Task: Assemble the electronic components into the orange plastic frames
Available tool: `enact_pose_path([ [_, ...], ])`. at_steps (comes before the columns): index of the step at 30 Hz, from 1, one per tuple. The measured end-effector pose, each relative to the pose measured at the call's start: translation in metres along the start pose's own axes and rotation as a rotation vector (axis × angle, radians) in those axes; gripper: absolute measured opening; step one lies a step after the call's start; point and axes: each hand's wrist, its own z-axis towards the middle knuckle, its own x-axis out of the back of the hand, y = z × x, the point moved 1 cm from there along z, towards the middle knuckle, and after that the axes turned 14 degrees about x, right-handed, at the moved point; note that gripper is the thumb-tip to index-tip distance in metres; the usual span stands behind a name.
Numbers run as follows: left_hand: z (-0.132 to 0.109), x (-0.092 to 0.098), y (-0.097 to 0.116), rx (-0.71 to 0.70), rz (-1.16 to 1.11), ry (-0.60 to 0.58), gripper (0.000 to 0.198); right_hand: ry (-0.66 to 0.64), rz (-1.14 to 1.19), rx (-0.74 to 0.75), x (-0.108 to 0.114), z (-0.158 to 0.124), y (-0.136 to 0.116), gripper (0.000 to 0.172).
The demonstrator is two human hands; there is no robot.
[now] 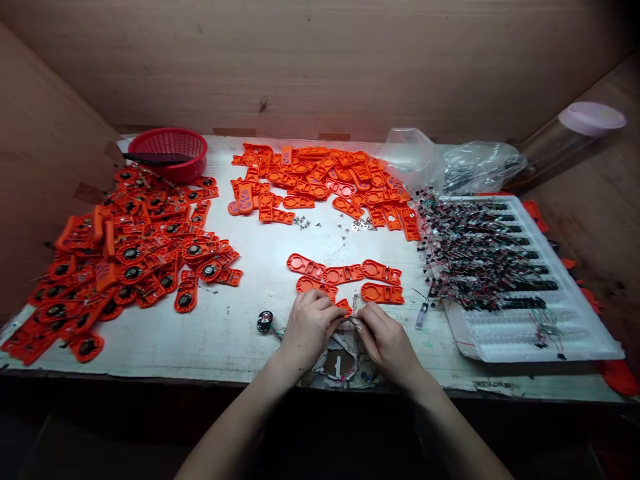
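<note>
My left hand [310, 325] is closed, its fingers pinching an orange plastic casing half [343, 306] that is mostly hidden behind them. Facing it, my right hand [389, 339] has its fingertips pinched together at a small dark piece by the casing; its kind does not show. A round black speaker [265, 321] lies left of my left hand, with green wires [277, 332] running under that hand. Just beyond both hands, several orange casing halves [382, 293] lie inner side up. A small screwdriver [423, 315] with a clear handle rests right of my right hand.
Orange casings with speakers [133, 272] are heaped at left, near a red basket [195, 163]. Bare casings [325, 170] and small metal parts [361, 225] lie at the back. A white foam tray [575, 320] at right holds wired circuit boards [490, 270]. Plastic bags [413, 157] stand behind.
</note>
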Motion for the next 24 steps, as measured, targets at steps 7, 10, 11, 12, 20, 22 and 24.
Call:
enact_pose_path([
  [7, -0.036, -0.009, 0.001, 0.184, -0.002, 0.301, 0.016, -0.065, -0.017, -0.035, -0.001, 0.007, 0.009, 0.012],
  [10, -0.045, -0.022, 0.001, 0.16, 0.024, 0.236, 0.018, -0.093, 0.02, -0.056, 0.001, 0.01, 0.009, 0.011],
  [11, -0.046, -0.024, 0.0, 0.165, 0.025, 0.229, 0.019, -0.104, 0.038, -0.058, 0.003, 0.01, 0.008, 0.012],
  [12, -0.046, -0.026, 0.0, 0.171, 0.022, 0.224, 0.019, -0.119, 0.06, -0.056, 0.004, 0.011, 0.007, 0.012],
  [20, -0.042, -0.022, -0.002, 0.165, -0.004, 0.232, 0.007, -0.204, -0.02, -0.104, 0.004, 0.013, 0.006, 0.013],
  [22, -0.043, -0.024, -0.002, 0.147, 0.013, 0.249, 0.007, -0.217, -0.054, -0.107, 0.002, 0.015, 0.006, 0.012],
  [24, -0.044, -0.025, -0.002, 0.139, 0.042, 0.256, 0.008, -0.244, -0.051, -0.102, 0.002, 0.016, 0.007, 0.012],
])
